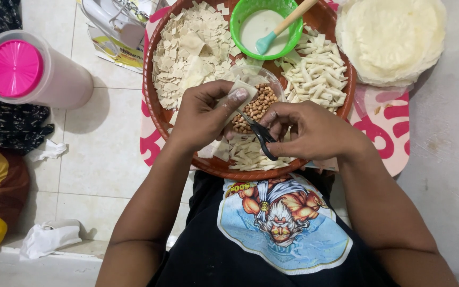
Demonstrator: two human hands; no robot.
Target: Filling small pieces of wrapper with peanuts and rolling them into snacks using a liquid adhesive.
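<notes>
Two hands are held bent over the round brown tray [152,101]. A pale wrapper square [238,94] is pinched in the left hand [200,117], above the bowl of peanuts [258,103]. Black scissors [261,134] are grasped in the right hand's [314,130] grip, blades touching the square.

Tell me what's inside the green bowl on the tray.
The green bowl holds a pale, creamy liquid and a wooden-handled spatula whose teal tip dips into it. The liquid covers the bowl's bottom, so nothing beneath it can be seen.
</notes>
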